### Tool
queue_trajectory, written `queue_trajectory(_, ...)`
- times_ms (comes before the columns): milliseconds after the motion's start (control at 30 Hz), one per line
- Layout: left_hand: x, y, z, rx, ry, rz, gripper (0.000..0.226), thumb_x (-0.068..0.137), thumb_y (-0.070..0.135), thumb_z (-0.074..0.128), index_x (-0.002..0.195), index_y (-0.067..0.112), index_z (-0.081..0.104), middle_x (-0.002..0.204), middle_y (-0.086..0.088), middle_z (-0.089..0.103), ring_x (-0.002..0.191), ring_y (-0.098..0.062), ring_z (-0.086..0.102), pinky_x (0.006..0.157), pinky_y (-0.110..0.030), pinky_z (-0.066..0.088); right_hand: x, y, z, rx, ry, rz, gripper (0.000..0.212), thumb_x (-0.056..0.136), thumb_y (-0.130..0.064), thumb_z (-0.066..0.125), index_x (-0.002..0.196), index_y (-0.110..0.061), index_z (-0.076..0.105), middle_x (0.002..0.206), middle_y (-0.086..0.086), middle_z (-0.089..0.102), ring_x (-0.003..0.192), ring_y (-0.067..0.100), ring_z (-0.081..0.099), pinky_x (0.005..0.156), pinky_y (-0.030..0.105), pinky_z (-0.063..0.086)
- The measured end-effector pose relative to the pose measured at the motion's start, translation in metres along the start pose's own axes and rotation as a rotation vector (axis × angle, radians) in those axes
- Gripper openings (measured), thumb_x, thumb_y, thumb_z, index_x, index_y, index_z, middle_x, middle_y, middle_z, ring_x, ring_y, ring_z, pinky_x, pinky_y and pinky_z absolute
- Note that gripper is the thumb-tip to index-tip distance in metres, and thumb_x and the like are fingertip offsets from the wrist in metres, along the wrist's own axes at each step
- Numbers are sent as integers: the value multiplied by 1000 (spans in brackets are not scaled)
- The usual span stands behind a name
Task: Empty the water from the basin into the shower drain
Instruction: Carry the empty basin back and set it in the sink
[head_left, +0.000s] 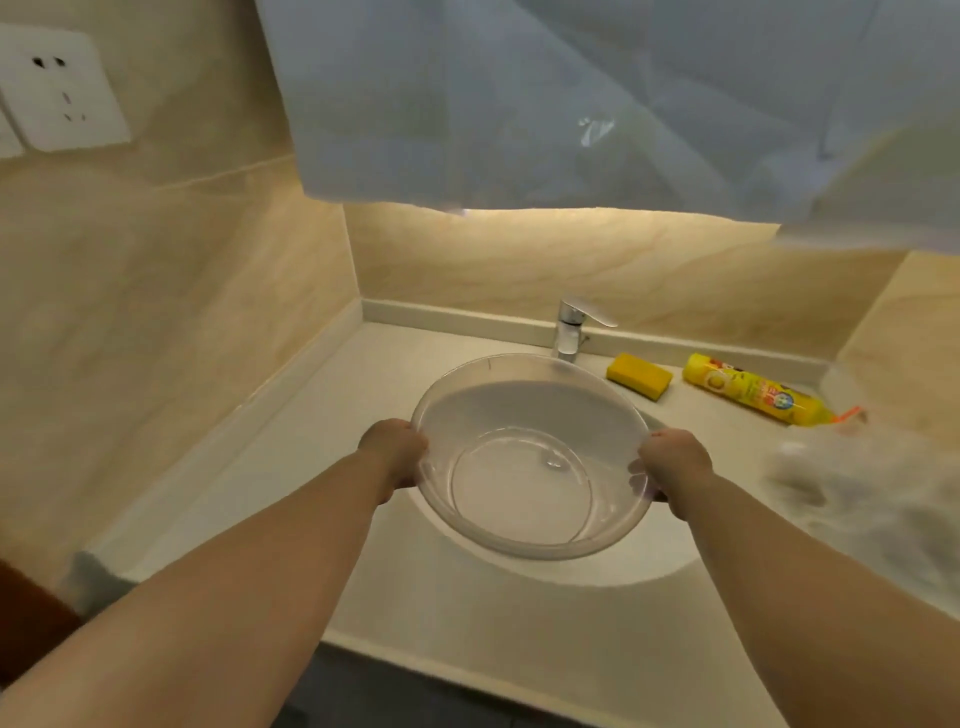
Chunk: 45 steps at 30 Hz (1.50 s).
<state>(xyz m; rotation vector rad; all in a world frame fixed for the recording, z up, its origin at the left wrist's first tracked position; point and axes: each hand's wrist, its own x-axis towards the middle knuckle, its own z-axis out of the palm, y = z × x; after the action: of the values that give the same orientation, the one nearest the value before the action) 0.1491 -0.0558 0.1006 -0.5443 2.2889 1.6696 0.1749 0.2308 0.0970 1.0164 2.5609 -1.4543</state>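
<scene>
The basin, clear plastic with water in it, sits over the round sink in the pale counter, tilted slightly toward you. Your left hand has its fingers clamped on the left rim; your right hand grips the right rim likewise. Just beyond the far rim stands the chrome tap. Right of it lie a yellow sponge and a yellow bottle on its side.

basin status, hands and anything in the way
Both hands on the clear basin: left hand and right hand grip opposite rims. Basin over the countertop sink, by the faucet. Shower drain not in view.
</scene>
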Motion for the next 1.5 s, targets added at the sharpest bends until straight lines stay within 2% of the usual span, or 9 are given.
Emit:
queue_trajectory(233,71,-1,58,86,-134,-59,22,89,-4,46,80,9,62,98,-19,61,80,-37,63,71,-39,58,51,37,-4,75,23,263,17,88,6,42,77,0,53,80,23,63,70,37,63,84,51,58)
queue_trajectory(400,113,-12,85,127,-123,-150,19,88,-4,48,88,7,64,99,-20,62,83,-38,64,88,-49,59,104,53,14,149,-63,353,20,90,8,39,98,4,57,71,19,56,54,28,55,48,32,51)
queue_trajectory(500,136,-17,93,179,-116,-168,19,89,-3,47,93,6,63,100,-21,62,87,-39,65,91,-53,58,125,62,30,120,-99,381,21,88,8,42,99,5,59,76,22,59,57,30,57,60,39,51)
queue_trajectory(667,166,-23,102,217,-134,-197,20,89,-1,47,84,12,62,95,-18,62,93,-41,67,90,-51,58,146,66,49,135,-119,427,20,91,5,37,83,2,54,75,21,58,58,30,56,55,36,52)
queue_trajectory(800,184,-26,104,227,-150,-206,25,89,1,47,104,13,63,90,-12,62,96,-42,69,90,-50,59,151,63,56,103,-74,433,19,88,2,36,80,-2,53,85,23,60,58,30,57,51,35,52)
queue_trajectory(933,187,-23,100,277,-168,-214,46,91,10,45,136,16,52,121,-16,62,104,-40,67,96,-49,56,150,57,58,63,-51,472,16,88,-2,38,90,-1,54,84,22,58,61,31,57,61,39,54)
queue_trajectory(1033,186,-15,92,346,-132,-198,63,93,26,49,153,18,28,141,-15,52,116,-38,60,102,-46,51,144,50,54,-9,4,467,30,90,-12,44,116,-2,56,105,21,63,88,37,65,81,43,56)
queue_trajectory(1367,179,-14,85,458,-189,-166,57,93,16,50,147,15,35,130,-16,55,103,-32,63,80,-37,57,141,40,45,-124,40,352,48,94,-16,46,142,-14,44,127,15,53,93,31,53,94,46,54)
queue_trajectory(1500,180,-23,92,426,-180,-122,49,89,7,50,137,18,47,116,-18,64,97,-39,69,84,-46,61,147,48,54,-172,-35,298,41,89,-7,39,125,-11,57,118,20,63,101,40,63,93,49,55)
